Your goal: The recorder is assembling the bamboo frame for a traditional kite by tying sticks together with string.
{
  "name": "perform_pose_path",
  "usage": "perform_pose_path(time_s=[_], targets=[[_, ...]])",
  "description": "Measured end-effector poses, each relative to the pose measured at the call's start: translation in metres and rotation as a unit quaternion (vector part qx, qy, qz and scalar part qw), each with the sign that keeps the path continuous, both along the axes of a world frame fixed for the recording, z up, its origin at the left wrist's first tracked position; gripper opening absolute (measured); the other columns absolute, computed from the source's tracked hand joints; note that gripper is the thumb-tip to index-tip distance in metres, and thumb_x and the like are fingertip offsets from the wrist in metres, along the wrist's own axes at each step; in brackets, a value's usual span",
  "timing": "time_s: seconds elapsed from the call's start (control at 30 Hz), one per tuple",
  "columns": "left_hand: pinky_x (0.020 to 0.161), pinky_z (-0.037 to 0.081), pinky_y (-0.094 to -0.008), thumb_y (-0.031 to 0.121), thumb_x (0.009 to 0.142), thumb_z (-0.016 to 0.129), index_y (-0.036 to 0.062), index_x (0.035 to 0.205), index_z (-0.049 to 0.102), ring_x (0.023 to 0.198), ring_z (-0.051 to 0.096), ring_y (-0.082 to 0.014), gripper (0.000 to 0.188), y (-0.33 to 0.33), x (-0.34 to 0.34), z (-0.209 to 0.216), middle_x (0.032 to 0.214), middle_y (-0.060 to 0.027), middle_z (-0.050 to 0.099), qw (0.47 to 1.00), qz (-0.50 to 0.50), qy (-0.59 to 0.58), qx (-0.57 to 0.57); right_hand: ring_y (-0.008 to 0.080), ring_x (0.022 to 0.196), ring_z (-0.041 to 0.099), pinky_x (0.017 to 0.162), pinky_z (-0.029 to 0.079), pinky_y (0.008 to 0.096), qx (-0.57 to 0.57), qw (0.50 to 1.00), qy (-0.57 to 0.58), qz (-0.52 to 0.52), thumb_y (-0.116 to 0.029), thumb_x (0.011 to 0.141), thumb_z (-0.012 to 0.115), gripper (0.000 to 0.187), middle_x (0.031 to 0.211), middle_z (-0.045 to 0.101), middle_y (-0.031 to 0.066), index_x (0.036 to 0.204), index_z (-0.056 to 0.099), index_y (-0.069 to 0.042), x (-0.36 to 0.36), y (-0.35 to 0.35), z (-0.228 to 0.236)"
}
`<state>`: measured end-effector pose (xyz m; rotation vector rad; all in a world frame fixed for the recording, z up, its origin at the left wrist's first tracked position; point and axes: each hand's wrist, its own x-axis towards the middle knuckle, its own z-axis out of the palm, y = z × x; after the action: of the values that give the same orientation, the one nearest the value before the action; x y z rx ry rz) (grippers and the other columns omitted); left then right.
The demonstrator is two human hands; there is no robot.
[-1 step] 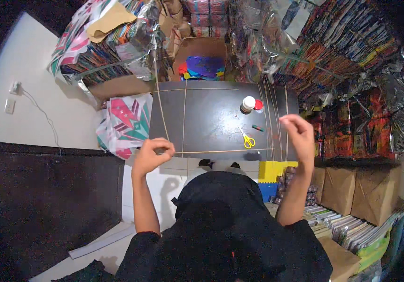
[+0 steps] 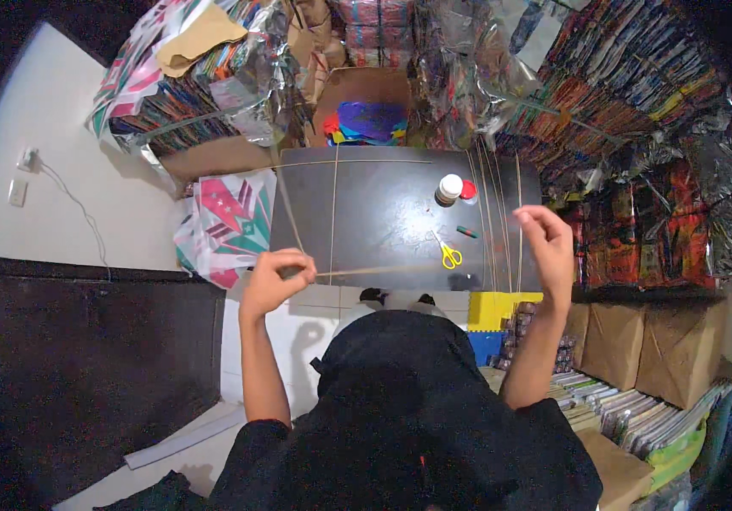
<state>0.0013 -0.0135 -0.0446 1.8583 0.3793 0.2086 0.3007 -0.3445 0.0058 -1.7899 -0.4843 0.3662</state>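
Above the near left of the dark table, my left hand [image 2: 276, 281] is closed, thumb against fingers. It grips a pair of thin, pale sticks [image 2: 292, 211] where they meet; one runs up and away, the other stretches right along the table's near edge, both blurred. Over the table's right side I hold up my right hand [image 2: 547, 243], its thumb and fingers pinched. Anything in that pinch is too fine to make out. Several more thin sticks [image 2: 502, 200] lie lengthwise near it.
On the dark table [image 2: 383, 187] lie yellow-handled scissors [image 2: 450, 255], a white-lidded jar [image 2: 449, 188], a red lid [image 2: 468, 190] and a small green tube-like thing [image 2: 466, 231]. Patterned sheets [image 2: 228, 217] hang at the left edge. Wrapped stacks [image 2: 638, 68] crowd the back and right.
My right hand has shifted slightly right. Both sticks in my left hand now look blurred, and the one pointing right appears a little higher at its far end.
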Motion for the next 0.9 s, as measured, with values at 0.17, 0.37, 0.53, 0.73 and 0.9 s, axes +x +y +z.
perform_pose_path(time_s=[0.17,0.37,0.53,0.73,0.9], targets=[[0.076,0.048,-0.0259,0.005,0.089,0.069,-0.0047,0.096,0.07,0.081,0.061,-0.0116,0.012,-0.01,0.019,-0.012,0.091,-0.0051,0.066,0.948,0.183,-0.151,-0.212,0.0147,0.07,0.065,0.067,0.051,0.0322,-0.231,0.958,-0.056,0.162,-0.014,0.091,0.067,0.015,0.078,0.073,0.0074,0.101,0.074,-0.005,0.015,-0.034,-0.056],[0.078,0.05,-0.026,0.005,0.091,0.07,-0.0054,0.099,0.071,0.081,0.064,-0.0122,0.013,-0.034,0.056,-0.003,0.095,-0.0067,0.069,0.937,0.205,-0.172,-0.225,0.0328,0.13,0.055,0.109,0.042,0.0402,-0.232,0.928,-0.143,0.253,-0.019,0.089,0.069,0.041,0.136,0.06,0.017,0.128,0.065,-0.011,-0.034,0.009,-0.097],[0.078,0.051,-0.0269,0.004,0.09,0.069,-0.0068,0.098,0.071,0.08,0.067,-0.0156,0.014,-0.059,0.081,0.016,0.095,-0.0103,0.07,0.953,0.16,-0.15,-0.209,0.0262,0.148,0.03,0.121,0.022,0.0408,0.03,0.968,-0.052,0.244,-0.019,0.092,0.065,0.059,0.152,0.045,0.0172,0.147,0.047,-0.01,-0.071,0.079,-0.07],[0.076,0.053,-0.0253,0.006,0.091,0.071,-0.0055,0.1,0.073,0.08,0.068,-0.0132,0.015,-0.071,0.095,0.024,0.095,-0.0097,0.074,0.956,0.175,-0.149,-0.179,0.0191,0.114,0.055,0.1,0.042,0.0343,0.068,0.947,0.09,0.301,-0.017,0.101,0.053,0.032,0.124,0.062,0.0097,0.129,0.059,-0.004,-0.1,0.097,-0.049],[0.076,0.053,-0.0257,0.005,0.091,0.07,-0.005,0.099,0.074,0.081,0.068,-0.0126,0.013,-0.068,0.095,0.019,0.095,-0.0095,0.074,0.962,0.209,-0.127,-0.12,0.0093,0.078,0.052,0.074,0.044,0.0271,0.074,0.95,0.061,0.297,-0.016,0.103,0.049,0.024,0.095,0.063,0.0028,0.117,0.064,-0.003,-0.104,0.095,-0.045]])
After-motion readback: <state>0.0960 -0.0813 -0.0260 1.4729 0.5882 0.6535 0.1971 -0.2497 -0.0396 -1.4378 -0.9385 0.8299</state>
